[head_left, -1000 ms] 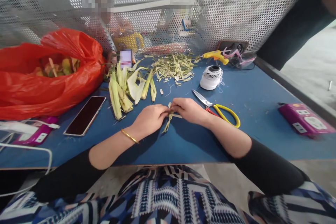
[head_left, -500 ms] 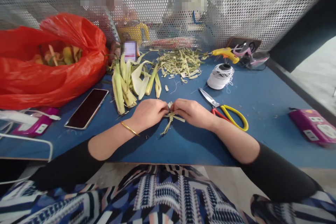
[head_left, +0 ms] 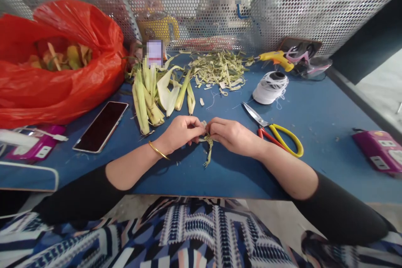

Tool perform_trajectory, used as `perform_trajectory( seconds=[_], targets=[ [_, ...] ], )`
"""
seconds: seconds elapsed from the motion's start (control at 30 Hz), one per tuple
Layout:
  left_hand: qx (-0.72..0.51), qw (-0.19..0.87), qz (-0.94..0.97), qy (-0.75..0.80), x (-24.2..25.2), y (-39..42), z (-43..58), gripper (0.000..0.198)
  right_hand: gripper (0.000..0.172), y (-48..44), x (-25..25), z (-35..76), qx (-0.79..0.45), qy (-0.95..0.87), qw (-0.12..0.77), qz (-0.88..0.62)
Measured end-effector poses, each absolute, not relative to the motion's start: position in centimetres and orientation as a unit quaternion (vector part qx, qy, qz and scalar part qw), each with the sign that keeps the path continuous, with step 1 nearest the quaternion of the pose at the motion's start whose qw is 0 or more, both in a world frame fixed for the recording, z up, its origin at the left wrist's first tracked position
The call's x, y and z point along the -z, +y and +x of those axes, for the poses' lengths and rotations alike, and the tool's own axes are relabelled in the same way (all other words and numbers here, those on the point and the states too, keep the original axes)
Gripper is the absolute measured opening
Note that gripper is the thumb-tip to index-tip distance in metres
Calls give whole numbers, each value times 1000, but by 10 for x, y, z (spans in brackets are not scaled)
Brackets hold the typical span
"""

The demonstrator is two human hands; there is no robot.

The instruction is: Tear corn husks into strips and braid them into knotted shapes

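My left hand (head_left: 186, 130) and my right hand (head_left: 231, 135) meet over the front middle of the table, each with its fingers pinched. Between them is a small knotted corn husk piece (head_left: 210, 150), pale green-yellow, with a thin braided-looking tail hanging down toward me. My fingertips cover its upper part. Close to my right hand lie scissors (head_left: 266, 124) with one red and one yellow handle, their blades parted and pointing away to the left. Beyond them stands a cone of white thread (head_left: 270, 88). Behind my left hand lie several corn husks (head_left: 150, 100).
A pile of husk scraps (head_left: 220, 69) lies at the back. On the left are a red plastic bag (head_left: 103, 71), a phone (head_left: 101, 127) and a purple power strip (head_left: 47, 144). A yellow glue gun (head_left: 278, 58), glasses (head_left: 314, 65) and another purple power strip (head_left: 378, 150) are on the right.
The view has shifted slightly. Both hands stay together at the husk piece, whose tail now hangs straighter down. My left fingers have bent and moved a little against it.
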State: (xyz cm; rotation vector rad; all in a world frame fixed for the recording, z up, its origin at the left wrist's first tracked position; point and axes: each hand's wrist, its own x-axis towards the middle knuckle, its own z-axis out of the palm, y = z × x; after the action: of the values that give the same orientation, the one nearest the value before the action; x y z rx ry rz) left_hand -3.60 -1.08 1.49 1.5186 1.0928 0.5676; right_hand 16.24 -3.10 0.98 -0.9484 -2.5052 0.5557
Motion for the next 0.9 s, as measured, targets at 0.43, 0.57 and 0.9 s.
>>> perform_trajectory(
  seconds=[0.43,0.57,0.9],
  targets=[
    [-216,551,665,454,-23,-7,-39,15,15,-30,-7,162,-184,-903,232,-312],
    [-232,558,672,427,-17,-3,-42,16,15,-29,-6,163,-194,-899,236,-315],
    [-195,631,613,434,-22,-6,-38,13,16,-30,-6,162,-189,-904,222,-312]
  ],
)
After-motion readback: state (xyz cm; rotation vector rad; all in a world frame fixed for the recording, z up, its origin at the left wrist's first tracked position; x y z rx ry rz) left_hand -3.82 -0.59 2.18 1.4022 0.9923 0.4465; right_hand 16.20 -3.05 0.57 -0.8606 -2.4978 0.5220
